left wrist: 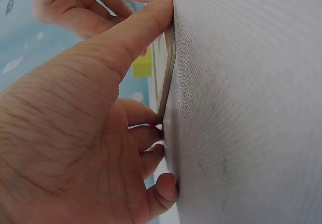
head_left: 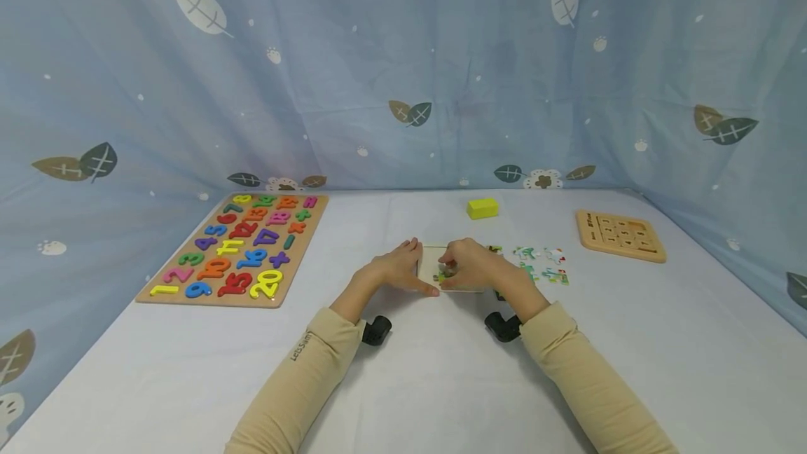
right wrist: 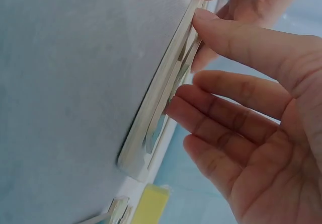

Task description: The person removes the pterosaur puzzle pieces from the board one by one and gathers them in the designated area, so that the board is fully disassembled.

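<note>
A shallow wooden puzzle tray (head_left: 431,252) lies on the table between the two hands. My left hand (head_left: 398,268) braces its near left corner, fingers along the left side and thumb (left wrist: 146,20) stretched along the front edge. Over the tray's right part is my right hand (head_left: 474,266), its thumb (right wrist: 221,30) at the front edge and its other fingers (right wrist: 198,114) loosely bent, tips touching puzzle pieces (right wrist: 160,128) inside. One of those pieces sits tilted above the tray floor. In the head view, the right hand covers most of that area.
Loose puzzle pieces (head_left: 556,275) lie right of the tray. Behind it stands a yellow block (head_left: 482,208). A colourful number board (head_left: 286,293) is on the left, and a wooden number-tile board (head_left: 621,252) on the right. A blue patterned curtain (head_left: 353,76) hangs behind the table.
</note>
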Motion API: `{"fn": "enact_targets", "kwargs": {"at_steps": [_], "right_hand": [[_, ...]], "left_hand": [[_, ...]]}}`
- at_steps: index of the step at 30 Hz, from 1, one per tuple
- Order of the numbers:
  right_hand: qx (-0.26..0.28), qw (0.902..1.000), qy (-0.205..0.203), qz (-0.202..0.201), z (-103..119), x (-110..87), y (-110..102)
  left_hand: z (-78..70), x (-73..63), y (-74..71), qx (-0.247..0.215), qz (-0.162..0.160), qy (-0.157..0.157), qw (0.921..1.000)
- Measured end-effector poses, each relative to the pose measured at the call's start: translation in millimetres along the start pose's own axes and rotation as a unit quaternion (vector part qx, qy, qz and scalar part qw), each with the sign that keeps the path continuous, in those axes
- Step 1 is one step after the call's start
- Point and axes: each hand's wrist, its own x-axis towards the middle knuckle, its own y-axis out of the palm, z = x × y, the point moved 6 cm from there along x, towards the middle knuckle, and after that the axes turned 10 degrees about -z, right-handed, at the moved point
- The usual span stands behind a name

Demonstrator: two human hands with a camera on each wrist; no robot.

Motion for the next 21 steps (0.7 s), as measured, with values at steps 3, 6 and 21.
{"fn": "enact_targets", "kwargs": {"at_steps": [3,6,21], "right_hand": [[0.004,0.9999,-0.011,0.01,1.2,-0.1,1.3],[0.011,0.9995,-0.02,0.021,2.4,-0.2,3.1],[0.02,0.9989,-0.038,0.016,3.3,-0.3,3.1]], "left_hand": [[-0.7,-0.3,-0.4,-0.001,0.0,-0.001,1.0],[-1.1,-0.3,-0.5,-0.001,-0.001,0.0,1.0],[-1.0,-0.6,-0.1,-0.003,-0.002,-0.004,1.0]]}}
